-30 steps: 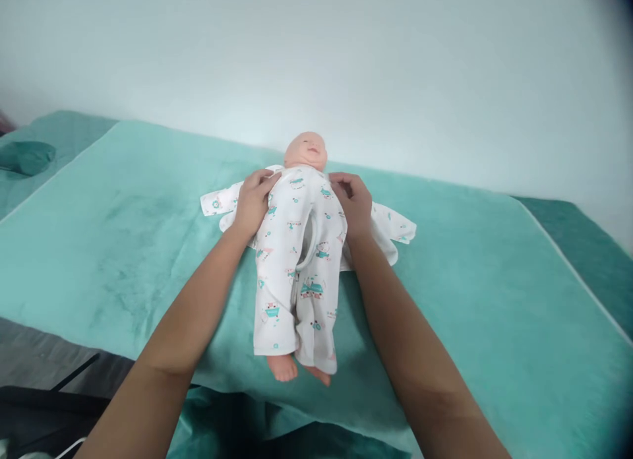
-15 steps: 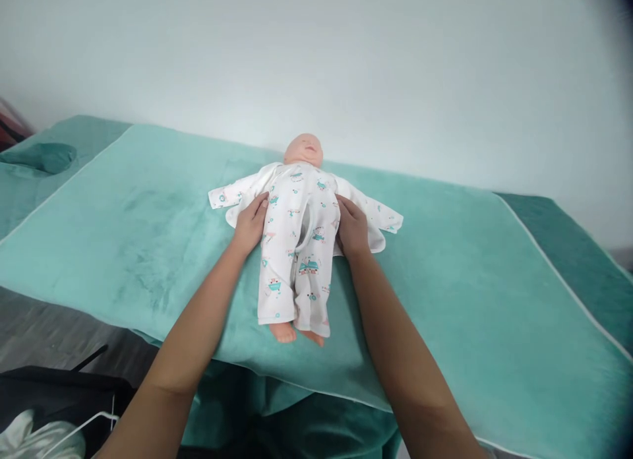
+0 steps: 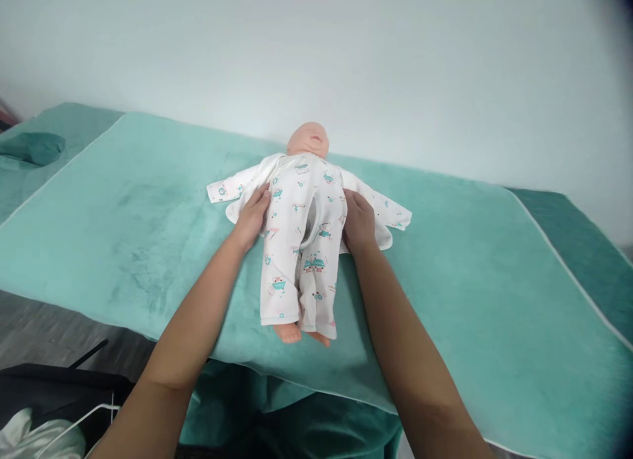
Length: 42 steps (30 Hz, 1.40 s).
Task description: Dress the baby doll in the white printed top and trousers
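Observation:
A baby doll (image 3: 307,140) lies on its back, its bare feet (image 3: 287,332) toward me. It wears white printed baby trousers (image 3: 281,248), pulled high up the chest and with an open slit at the crotch. Under them spreads a matching white baby shirt (image 3: 388,212), its sleeves stretched out to both sides. At the left edge of the trousers, my left hand (image 3: 253,216) grips the cloth, thumb on top and other fingers partly hidden. My right hand (image 3: 359,220) is closed at the opposite edge, its fingertips hidden by the trousers and doll.
The doll rests on a bed with a green velvet cover (image 3: 475,294), which has a hole (image 3: 32,149) at the far left. A white wall (image 3: 346,57) rises behind. At lower left are a black item (image 3: 54,390), pale cloth (image 3: 44,439) and a white hanger-like wire.
My view has shifted slightly, and the doll's head and upper body appear a little higher and further right. Both hands stay at the trousers' sides; the right appears slightly further right.

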Motion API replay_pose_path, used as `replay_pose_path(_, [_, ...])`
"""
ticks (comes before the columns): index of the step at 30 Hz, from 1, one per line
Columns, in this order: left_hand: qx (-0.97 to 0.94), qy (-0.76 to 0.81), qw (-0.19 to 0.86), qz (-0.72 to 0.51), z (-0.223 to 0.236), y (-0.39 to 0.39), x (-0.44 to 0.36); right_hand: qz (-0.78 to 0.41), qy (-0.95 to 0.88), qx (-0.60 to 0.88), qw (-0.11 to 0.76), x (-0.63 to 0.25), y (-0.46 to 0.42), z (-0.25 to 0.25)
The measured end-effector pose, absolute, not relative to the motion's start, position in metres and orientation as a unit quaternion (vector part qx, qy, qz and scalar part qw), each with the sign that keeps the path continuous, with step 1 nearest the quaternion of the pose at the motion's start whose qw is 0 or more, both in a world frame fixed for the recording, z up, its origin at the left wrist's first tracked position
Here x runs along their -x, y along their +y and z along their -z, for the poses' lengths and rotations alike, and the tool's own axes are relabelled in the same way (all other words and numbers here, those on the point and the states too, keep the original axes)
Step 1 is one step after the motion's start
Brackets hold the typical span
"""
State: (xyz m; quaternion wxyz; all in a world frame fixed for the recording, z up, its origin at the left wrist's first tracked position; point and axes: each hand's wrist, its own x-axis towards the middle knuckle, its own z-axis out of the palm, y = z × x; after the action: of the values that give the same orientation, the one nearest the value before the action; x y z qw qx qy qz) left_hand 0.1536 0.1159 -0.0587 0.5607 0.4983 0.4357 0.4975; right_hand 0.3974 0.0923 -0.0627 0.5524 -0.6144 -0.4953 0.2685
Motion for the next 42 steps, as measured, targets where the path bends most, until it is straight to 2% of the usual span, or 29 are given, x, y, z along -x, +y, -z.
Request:
replay_pose_path(3, [-0.414,0.381,0.638,-0.526,0.059,0.124,-0.157,-0.258,-0.486,0.629,0.549,-0.398,0.099,0.062])
replay_pose_path(6, [-0.378,0.377,0.673,-0.512,0.059,0.135,-0.160,-0.270,-0.499,0.633,0.526,-0.400,0.103,0.058])
replay_pose_path(14, [-0.487,0.441,0.597,-0.461,0.057,0.147,-0.168,-0.273,-0.502,0.645,0.508,-0.404,0.104,0.051])
replay_pose_path(20, [-0.416,0.415,0.642,-0.493,0.056,0.141,-0.174,-0.215,-0.541,0.651,0.488,-0.404,0.101,0.054])
replay_pose_path(27, [-0.374,0.410,0.660,-0.506,0.050,0.135,-0.177,-0.224,-0.587,0.612,0.480,-0.406,0.095,0.053])
replay_pose_path(32, [-0.408,0.350,0.692,-0.482,0.056,0.135,-0.172,-0.230,-0.608,0.601,0.465,-0.410,0.097,0.054])
replay_pose_path(38, [-0.481,0.374,0.630,-0.481,0.054,0.130,-0.174,-0.236,-0.615,0.595,0.460,-0.413,0.099,0.055])
replay_pose_path(42, [-0.488,0.370,0.638,-0.467,0.048,0.127,-0.174,-0.236,-0.615,0.590,0.466,-0.415,0.100,0.056])
